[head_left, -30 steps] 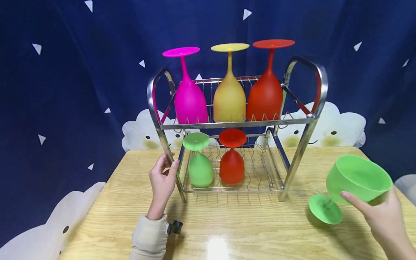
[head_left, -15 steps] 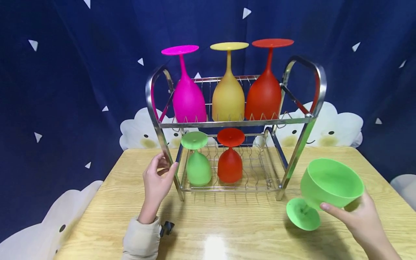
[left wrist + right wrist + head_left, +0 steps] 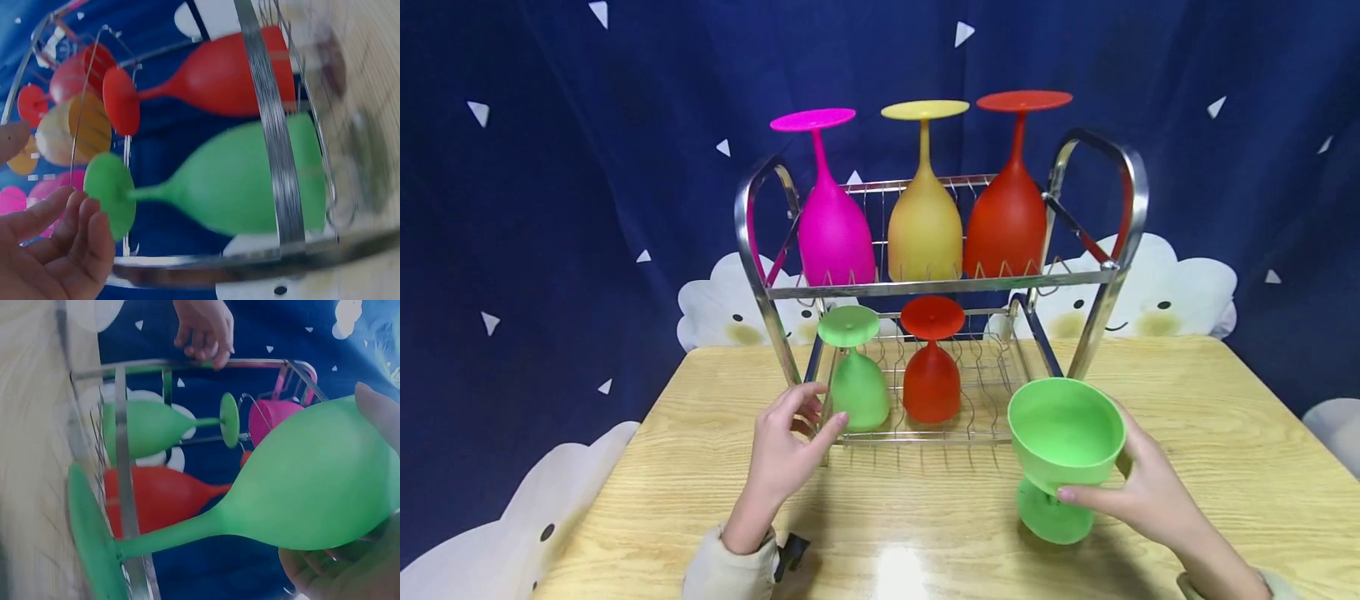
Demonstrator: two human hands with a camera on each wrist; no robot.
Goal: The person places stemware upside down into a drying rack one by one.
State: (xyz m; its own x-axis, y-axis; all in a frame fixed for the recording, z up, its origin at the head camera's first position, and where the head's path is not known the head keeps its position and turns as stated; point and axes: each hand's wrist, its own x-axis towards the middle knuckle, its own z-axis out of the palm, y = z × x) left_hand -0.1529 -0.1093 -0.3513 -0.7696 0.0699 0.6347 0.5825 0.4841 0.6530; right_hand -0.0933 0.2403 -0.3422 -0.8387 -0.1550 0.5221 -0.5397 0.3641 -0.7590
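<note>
My right hand (image 3: 1150, 487) grips a green plastic wine glass (image 3: 1067, 425) round its bowl, mouth up and slightly tilted, foot low over the table. In the right wrist view the glass's bowl (image 3: 312, 475) fills the right side. Beside the rack's front left leg is my left hand (image 3: 793, 446), its fingers loosely bent and holding nothing. Close to those fingers, a second green wine glass (image 3: 859, 392) stands upside down on the lower tier of the metal dish rack (image 3: 940, 289). A red wine glass (image 3: 932, 387) is upside down to its right.
Along the upper tier stand a magenta glass (image 3: 835, 233), a yellow glass (image 3: 925, 229) and a larger red glass (image 3: 1007, 225), all upside down. The rack stands on a wooden table (image 3: 662, 492) before a dark blue curtain (image 3: 587, 167) with white clouds and triangles.
My right hand has carried the green wine glass leftward to the rack's front right, turning it more upright. My left hand has come off the rack's left leg and moved slightly toward me.
</note>
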